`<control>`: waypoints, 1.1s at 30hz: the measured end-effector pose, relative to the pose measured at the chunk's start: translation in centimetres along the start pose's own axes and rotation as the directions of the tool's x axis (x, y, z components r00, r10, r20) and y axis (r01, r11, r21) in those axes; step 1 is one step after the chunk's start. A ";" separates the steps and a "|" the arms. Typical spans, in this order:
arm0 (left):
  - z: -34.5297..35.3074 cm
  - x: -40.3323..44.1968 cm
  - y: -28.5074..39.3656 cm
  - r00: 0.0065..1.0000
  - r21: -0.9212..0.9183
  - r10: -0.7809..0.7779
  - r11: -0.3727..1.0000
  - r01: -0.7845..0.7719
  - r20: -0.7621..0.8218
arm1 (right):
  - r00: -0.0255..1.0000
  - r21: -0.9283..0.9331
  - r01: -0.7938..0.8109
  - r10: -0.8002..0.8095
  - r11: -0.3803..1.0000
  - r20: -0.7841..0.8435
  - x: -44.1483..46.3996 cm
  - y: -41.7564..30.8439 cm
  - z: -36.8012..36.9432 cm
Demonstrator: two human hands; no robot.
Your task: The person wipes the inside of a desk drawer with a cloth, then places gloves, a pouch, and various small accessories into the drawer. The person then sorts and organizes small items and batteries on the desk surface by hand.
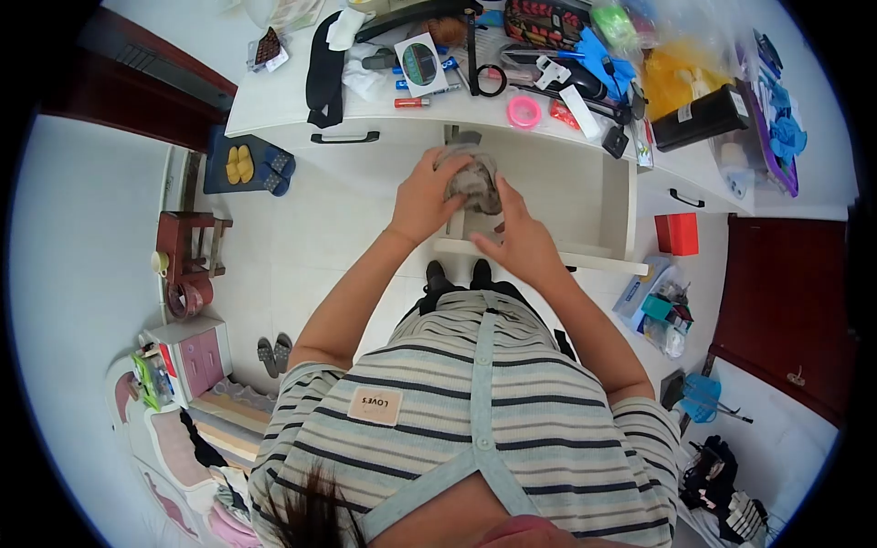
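Note:
A bunched grey-brown cloth (473, 187) is held over the left part of a pulled-out white drawer (557, 196). My left hand (427, 199) is closed on the cloth from the left, with fingers over its top and the thumb at its lower side. On the other side, my right hand (525, 242) has its thumb and fingers apart; its fingertips reach the cloth's right edge, and I cannot tell whether they press on it. The drawer's pale floor shows right of the cloth. What exactly the cloth is, its folds hide.
Clutter covers the white desktop above the drawer: a black strap (326, 73), a pink ring (523, 111), a black box (701, 119) and blue gloves (605, 64). A red box (676, 235) stands on the floor at right. Slippers (239, 164) and a wooden stool (187, 245) are at left.

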State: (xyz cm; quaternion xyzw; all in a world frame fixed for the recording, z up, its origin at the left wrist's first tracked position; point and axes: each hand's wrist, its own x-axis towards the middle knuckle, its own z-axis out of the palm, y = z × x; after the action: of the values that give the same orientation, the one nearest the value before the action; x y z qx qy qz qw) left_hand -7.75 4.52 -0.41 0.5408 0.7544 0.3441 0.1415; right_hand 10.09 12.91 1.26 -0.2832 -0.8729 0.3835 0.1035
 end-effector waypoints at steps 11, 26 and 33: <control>0.4 0.9 -1.5 1.000 0.000 0.002 1.000 -0.002 -0.022 | 0.919 -0.474 0.365 -0.393 0.801 0.043 -2.5 1.1 1.5; 0.1 1.4 -0.8 0.998 -0.047 0.003 0.999 -0.007 -0.066 | 0.900 -0.472 0.428 -0.410 0.771 0.148 -2.4 1.1 1.0; -2.6 -3.7 0.0 0.970 -0.185 0.005 0.982 0.041 0.244 | 0.895 -0.424 0.439 -0.430 0.792 0.123 -2.4 1.4 0.9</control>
State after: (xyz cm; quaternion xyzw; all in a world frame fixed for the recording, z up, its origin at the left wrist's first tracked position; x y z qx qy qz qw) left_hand -7.88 0.24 0.89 0.5560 0.7003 0.3438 0.2867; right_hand 12.24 11.72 -0.29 -0.0874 -0.9791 0.1447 0.1130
